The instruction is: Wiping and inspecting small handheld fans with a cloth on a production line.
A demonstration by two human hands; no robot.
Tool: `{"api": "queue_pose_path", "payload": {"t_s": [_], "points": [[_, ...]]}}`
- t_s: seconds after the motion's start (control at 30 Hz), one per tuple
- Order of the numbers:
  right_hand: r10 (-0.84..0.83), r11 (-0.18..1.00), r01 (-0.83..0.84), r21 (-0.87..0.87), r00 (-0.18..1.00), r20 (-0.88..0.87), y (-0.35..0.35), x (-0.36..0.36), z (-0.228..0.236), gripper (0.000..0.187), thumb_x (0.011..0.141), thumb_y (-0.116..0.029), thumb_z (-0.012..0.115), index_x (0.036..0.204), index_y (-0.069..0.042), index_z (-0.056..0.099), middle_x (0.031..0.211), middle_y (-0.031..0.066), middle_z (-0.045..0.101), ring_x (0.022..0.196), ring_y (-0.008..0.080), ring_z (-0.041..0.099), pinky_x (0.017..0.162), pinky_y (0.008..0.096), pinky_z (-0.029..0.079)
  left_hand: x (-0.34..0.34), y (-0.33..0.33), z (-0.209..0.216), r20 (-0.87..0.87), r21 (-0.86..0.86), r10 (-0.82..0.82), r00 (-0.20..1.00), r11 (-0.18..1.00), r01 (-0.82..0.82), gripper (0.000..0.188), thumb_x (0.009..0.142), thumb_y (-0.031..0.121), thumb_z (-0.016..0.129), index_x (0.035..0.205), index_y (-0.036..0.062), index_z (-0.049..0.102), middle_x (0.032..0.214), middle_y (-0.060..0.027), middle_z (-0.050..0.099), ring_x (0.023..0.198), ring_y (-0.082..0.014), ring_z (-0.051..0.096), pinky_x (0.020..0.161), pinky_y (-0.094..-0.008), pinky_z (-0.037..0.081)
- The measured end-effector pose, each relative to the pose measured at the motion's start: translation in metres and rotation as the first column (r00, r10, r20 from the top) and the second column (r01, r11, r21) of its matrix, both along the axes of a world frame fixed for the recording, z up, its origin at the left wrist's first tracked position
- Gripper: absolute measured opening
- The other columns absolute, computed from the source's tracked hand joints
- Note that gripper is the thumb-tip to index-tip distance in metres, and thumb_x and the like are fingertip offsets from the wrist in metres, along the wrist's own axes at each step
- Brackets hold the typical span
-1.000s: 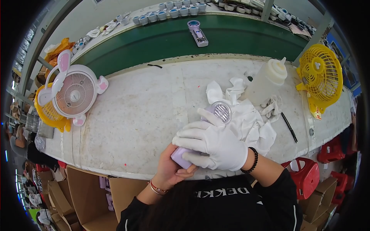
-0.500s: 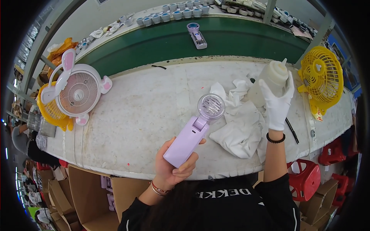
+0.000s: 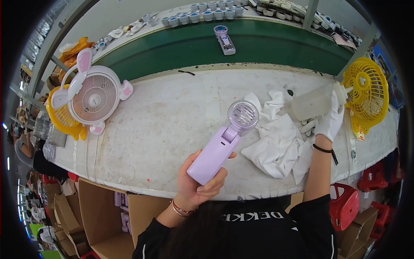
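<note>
My bare left hand (image 3: 202, 179) is wrapped round the handle of a lilac handheld fan (image 3: 212, 156). Its round clear head (image 3: 243, 115) tilts up and away to the right. My right hand (image 3: 331, 120), in a white glove, grips a translucent squeeze bottle (image 3: 311, 103) near its cap. The bottle is tipped on its side, its nozzle pointing right at the yellow fan. A crumpled white cloth (image 3: 274, 149) lies on the table between my hands, below the bottle. Part of the bottle's neck is hidden by my gloved fingers.
A pink-and-white rabbit-eared fan (image 3: 94, 100) stands at the left, a yellow fan (image 3: 365, 90) at the right. Behind the white table (image 3: 159, 116) runs a green belt (image 3: 172, 49) carrying an opened lilac fan (image 3: 225, 41). Cardboard boxes (image 3: 103, 216) and red stools (image 3: 344, 206) stand below.
My right hand has tipped the squeeze bottle from nearly upright onto its side and moved it right. The handheld fan stays in my left hand. The view has shifted slightly.
</note>
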State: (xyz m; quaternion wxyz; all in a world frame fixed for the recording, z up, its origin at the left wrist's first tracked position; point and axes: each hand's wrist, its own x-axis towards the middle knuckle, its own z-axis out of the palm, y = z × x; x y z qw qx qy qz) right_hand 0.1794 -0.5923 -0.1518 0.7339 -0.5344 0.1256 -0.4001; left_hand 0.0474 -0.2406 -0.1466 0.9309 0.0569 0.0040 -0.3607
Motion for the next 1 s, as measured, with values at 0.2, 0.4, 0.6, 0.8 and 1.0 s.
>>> {"api": "queue_pose_path", "payload": {"t_s": [0.2,0.4,0.6,0.8,1.0], "points": [[-0.028,0.99,0.039,0.139,0.996,-0.081,-0.001,-0.004,0.0,0.061,0.086,-0.029,0.074,0.136,-0.014,0.044,0.123,0.0051,0.058,0.107,0.0207,0.06,0.087,0.0361,0.051,-0.001,-0.001,0.004,-0.046,0.022,0.026,0.999,0.999,-0.025,0.066,0.1,0.04,0.024,0.141,-0.0121,0.024,0.059,-0.0101,0.047,0.035,-0.007,0.031,0.032,-0.0191,0.028],[-0.046,0.998,0.043,-0.044,0.996,-0.074,0.005,-0.007,0.001,0.054,0.093,-0.026,0.065,0.14,-0.008,0.045,0.131,0.0034,0.055,0.116,0.0174,0.055,0.096,0.0327,0.047,-0.001,-0.005,0.009,-0.043,0.104,0.033,0.999,0.994,-0.028,0.067,0.1,0.041,0.024,0.14,-0.0116,0.027,0.059,-0.0103,0.047,0.034,-0.007,0.03,0.032,-0.019,0.028],[0.046,0.891,-0.03,-0.452,0.999,0.025,0.046,-0.007,0.004,0.064,0.079,-0.015,0.08,0.133,0.001,0.049,0.125,0.0081,0.058,0.112,0.0171,0.057,0.099,0.0306,0.044,-0.001,-0.008,0.009,-0.006,0.245,0.086,0.996,0.966,-0.082,0.068,0.099,0.045,0.025,0.14,-0.0092,0.029,0.059,-0.009,0.047,0.036,-0.0072,0.03,0.033,-0.0189,0.028],[-0.258,0.565,0.331,-0.756,0.941,0.219,0.059,-0.023,0.009,0.059,0.088,-0.016,0.07,0.136,0.005,0.043,0.126,0.0136,0.055,0.119,0.0239,0.052,0.104,0.0362,0.038,-0.004,-0.007,0.006,0.107,0.291,0.06,0.992,0.952,-0.089,0.064,0.099,0.048,0.025,0.136,-0.0025,0.039,0.065,-0.0116,0.05,0.038,-0.0081,0.027,0.037,-0.0209,0.024],[0.728,-0.122,-0.173,-0.977,0.653,-0.207,0.145,-0.109,0.028,0.054,0.069,-0.044,0.072,0.117,-0.022,0.063,0.129,0.0072,0.054,0.118,0.0349,0.048,0.1,0.0535,0.036,-0.006,-0.015,0.017,-0.171,0.491,0.195,0.966,0.867,-0.087,0.057,0.099,0.048,0.029,0.114,-0.0002,0.055,0.064,-0.0088,0.053,0.037,-0.0097,0.027,0.038,-0.0238,0.025]]}}
